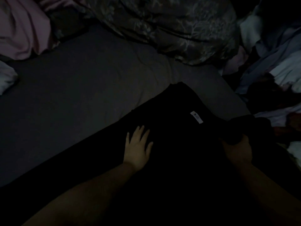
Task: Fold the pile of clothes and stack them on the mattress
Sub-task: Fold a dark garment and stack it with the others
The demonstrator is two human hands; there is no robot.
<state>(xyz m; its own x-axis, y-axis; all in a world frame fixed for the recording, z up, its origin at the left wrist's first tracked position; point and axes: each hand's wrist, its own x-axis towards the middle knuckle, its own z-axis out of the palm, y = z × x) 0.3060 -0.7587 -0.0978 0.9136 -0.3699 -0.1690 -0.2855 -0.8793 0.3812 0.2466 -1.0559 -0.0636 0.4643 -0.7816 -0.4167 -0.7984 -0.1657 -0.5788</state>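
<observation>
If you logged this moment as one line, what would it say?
left hand flat on black garment | right hand grips its bunched end | white tag showing | unfolded pile at right

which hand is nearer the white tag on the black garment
Roughly even, perhaps the right. The right hand grips bunched black fabric below-right of the white tag; the left hand presses flat below-left.

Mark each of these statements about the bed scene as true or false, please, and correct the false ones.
1. The left hand lies flat with spread fingers on the black garment. True.
2. The right hand is open and holds nothing. False: it grips a bunched part of the black garment.
3. A white label shows on the black garment. True.
4. The pink cloth lies at the near right. False: it lies at the far left.
5. A patterned duvet lies beyond the grey sheet. True.
</observation>
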